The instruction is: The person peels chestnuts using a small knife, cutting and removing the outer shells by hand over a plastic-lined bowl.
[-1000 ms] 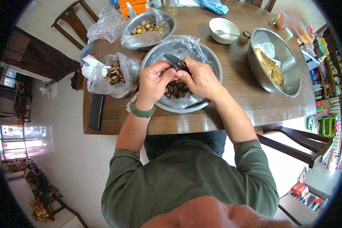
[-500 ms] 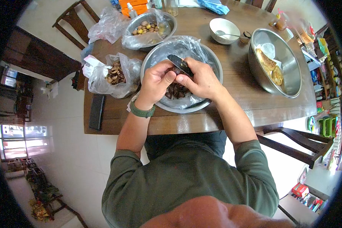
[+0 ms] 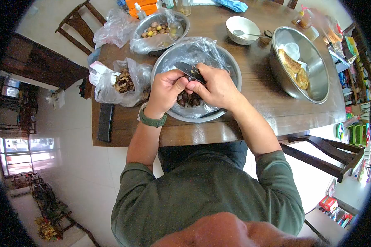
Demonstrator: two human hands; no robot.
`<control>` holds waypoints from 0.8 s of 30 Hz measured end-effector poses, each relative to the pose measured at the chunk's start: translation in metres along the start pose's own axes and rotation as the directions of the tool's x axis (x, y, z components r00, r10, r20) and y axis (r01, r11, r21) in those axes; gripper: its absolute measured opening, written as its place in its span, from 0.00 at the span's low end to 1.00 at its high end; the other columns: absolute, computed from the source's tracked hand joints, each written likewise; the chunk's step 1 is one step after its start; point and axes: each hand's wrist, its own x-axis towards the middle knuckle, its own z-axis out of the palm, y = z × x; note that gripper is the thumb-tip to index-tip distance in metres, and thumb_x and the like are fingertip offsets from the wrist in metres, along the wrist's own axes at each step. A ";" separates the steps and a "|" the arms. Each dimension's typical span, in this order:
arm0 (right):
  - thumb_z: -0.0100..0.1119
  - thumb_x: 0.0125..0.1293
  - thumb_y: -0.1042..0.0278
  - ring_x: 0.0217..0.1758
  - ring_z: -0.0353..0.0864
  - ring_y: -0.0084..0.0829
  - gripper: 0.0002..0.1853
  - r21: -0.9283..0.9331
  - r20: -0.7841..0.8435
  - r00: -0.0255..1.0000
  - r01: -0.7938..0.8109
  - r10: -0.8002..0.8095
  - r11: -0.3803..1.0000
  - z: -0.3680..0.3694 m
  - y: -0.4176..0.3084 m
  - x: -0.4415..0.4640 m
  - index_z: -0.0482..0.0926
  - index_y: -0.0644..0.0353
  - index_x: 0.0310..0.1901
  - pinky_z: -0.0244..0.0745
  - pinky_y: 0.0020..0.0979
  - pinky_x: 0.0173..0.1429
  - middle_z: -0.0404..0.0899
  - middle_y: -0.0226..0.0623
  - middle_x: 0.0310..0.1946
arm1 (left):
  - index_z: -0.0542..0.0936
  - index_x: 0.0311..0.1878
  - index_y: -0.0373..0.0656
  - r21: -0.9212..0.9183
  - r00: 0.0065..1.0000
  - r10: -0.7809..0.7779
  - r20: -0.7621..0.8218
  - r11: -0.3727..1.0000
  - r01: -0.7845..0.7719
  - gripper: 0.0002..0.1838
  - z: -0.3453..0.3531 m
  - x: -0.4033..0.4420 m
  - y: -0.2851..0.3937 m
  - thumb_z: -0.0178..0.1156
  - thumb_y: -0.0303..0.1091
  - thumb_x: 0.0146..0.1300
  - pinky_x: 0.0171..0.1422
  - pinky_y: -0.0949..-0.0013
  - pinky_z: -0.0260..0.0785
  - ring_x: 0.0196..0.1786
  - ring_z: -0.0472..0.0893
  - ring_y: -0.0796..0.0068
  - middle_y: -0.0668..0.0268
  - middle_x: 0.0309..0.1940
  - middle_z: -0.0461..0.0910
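Note:
Both my hands are close together above a metal basin [image 3: 238,68] lined with clear plastic, where dark brown chestnuts [image 3: 189,100] lie. My right hand [image 3: 219,88] is closed around a knife with a dark blade [image 3: 184,69], its edge pointing up and left. My left hand [image 3: 167,91], with a green watch strap at the wrist, pinches a brown chestnut [image 3: 189,77] against the blade. Fingers and blade cover most of that nut. Behind stands a second metal bowl [image 3: 184,36] holding peeled, yellowish chestnuts [image 3: 156,29].
On the left a plastic bag [image 3: 132,92] contains brown shells [image 3: 124,80], with a black phone [image 3: 105,122] in front. At right, a large metal bowl [image 3: 323,82] holds golden-brown food pieces [image 3: 292,66]. A white bowl [image 3: 238,24] with a spoon stands at the back.
The knife blade has shifted slightly left and lies a little flatter over the chestnut. My hands remain together over the basin. The whole view has shifted slightly.

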 end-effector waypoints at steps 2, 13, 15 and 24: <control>0.60 0.64 0.43 0.33 0.79 0.60 0.25 -0.004 -0.001 1.000 0.002 -0.002 1.000 0.001 0.000 0.000 0.72 0.63 0.34 0.73 0.51 0.36 0.78 0.56 0.26 | 0.81 0.41 0.35 -0.013 1.000 -0.010 -0.010 1.000 0.010 0.13 0.001 0.000 0.001 0.59 0.38 0.70 0.39 0.78 0.72 0.32 0.77 0.85 0.70 0.31 0.81; 0.60 0.64 0.44 0.34 0.79 0.60 0.25 -0.010 -0.013 1.000 0.016 -0.016 1.000 0.002 -0.001 0.001 0.72 0.63 0.35 0.73 0.51 0.37 0.79 0.56 0.27 | 0.81 0.46 0.34 -0.047 0.998 0.017 -0.066 0.999 -0.020 0.13 0.004 0.000 0.002 0.60 0.35 0.70 0.41 0.78 0.74 0.33 0.78 0.84 0.68 0.35 0.84; 0.62 0.63 0.42 0.34 0.80 0.59 0.26 -0.044 -0.059 0.998 0.030 -0.033 0.999 -0.001 0.000 0.002 0.71 0.63 0.36 0.73 0.50 0.37 0.79 0.55 0.27 | 0.81 0.48 0.33 -0.071 0.998 0.033 -0.054 0.997 -0.036 0.14 0.005 0.000 0.003 0.60 0.36 0.69 0.42 0.77 0.74 0.34 0.78 0.84 0.67 0.37 0.84; 0.63 0.61 0.41 0.33 0.80 0.56 0.27 -0.170 -0.111 0.991 0.053 -0.073 0.984 -0.004 -0.004 0.001 0.69 0.63 0.36 0.74 0.48 0.36 0.78 0.53 0.27 | 0.79 0.49 0.34 -0.124 0.997 0.044 -0.065 0.991 -0.051 0.15 0.008 0.000 -0.001 0.61 0.36 0.68 0.44 0.77 0.73 0.37 0.79 0.82 0.67 0.38 0.83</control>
